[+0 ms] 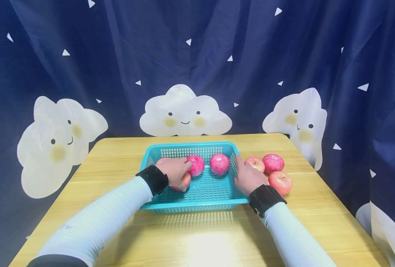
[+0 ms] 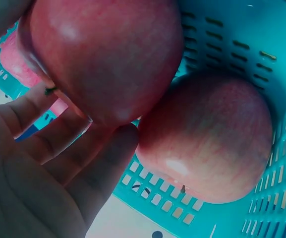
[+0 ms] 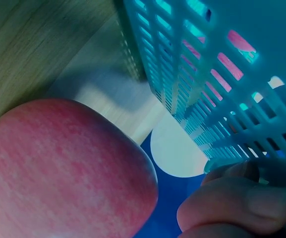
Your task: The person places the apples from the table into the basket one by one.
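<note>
A turquoise plastic basket (image 1: 197, 203) with perforated walls stands on the table. My left hand (image 1: 175, 171) reaches into its left part and grips a red apple (image 2: 103, 54), fingers curled along its side. Close beside that one, another apple (image 2: 207, 139) lies against the basket wall in the left wrist view. Two pinkish-red apples (image 1: 220, 164) sit farther right inside the basket, one of them near my left fingertips. On the basket's right side, my right hand (image 1: 249, 177) holds the rim; its curled fingers (image 3: 237, 203) show at the rim in the right wrist view.
Right of the basket, several apples (image 1: 280, 183) lie grouped on the wooden table (image 1: 117, 163), close to my right hand. One large apple (image 3: 68, 173) fills the lower left of the right wrist view. A dark blue curtain (image 1: 210, 74) with clouds hangs behind the table.
</note>
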Motion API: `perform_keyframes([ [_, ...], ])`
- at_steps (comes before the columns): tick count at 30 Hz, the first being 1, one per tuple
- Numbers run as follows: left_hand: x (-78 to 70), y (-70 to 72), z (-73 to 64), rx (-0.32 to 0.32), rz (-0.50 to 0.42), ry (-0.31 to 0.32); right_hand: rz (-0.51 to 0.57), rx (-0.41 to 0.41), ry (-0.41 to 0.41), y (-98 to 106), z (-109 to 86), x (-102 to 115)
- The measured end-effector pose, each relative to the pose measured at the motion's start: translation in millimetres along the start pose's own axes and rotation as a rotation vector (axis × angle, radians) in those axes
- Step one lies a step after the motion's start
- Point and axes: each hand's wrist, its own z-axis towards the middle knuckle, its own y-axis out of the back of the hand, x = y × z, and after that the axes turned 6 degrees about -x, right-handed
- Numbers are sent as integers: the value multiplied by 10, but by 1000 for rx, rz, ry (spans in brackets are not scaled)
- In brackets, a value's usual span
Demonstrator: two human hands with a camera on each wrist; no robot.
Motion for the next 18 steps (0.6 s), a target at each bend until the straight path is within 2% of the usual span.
perform_keyframes([
  [3, 4, 18, -34, -10, 3, 1, 1, 1, -2, 0, -1, -2],
  [9, 74, 125, -160, -38, -57, 17, 9, 4, -3, 14, -8, 12],
  [14, 155, 230, -304, -45, -43, 64, 11, 6, -3, 21, -15, 9],
  [18, 222, 293, -429, -94, -49, 92, 9, -2, 5, 14, -20, 2],
])
